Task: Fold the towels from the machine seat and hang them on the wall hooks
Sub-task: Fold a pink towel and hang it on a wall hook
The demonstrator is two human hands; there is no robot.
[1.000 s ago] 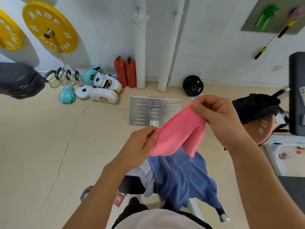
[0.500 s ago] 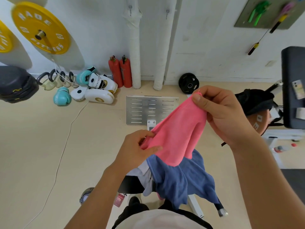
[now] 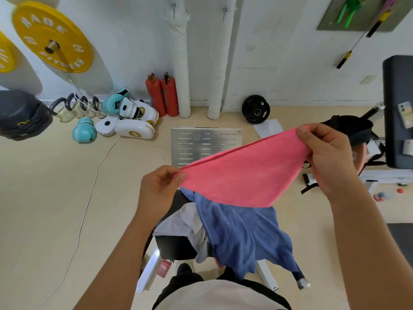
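Hands are holding a pink towel stretched taut in the air above the machine seat. The left hand is pinching the lower left corner between thumb and curled fingers, while the right hand is gripping the higher right corner, thumb on top of the cloth's edge. The towel is hanging as a doubled sheet, its straight top edge slanting up from left to right and its bottom coming to a blunt corner just over a blue towel. That blue towel is lying crumpled on the black seat, draping over its right side, with a pale grey cloth bunched beside it on the left. Beyond the hands, a slotted metal plate is lying on the beige floor, and two red extinguishers are standing against the white wall next to two wrapped white pipes. Boxing gloves and pads are sitting in a heap to the left, beneath a yellow weight plate mounted on the wall.
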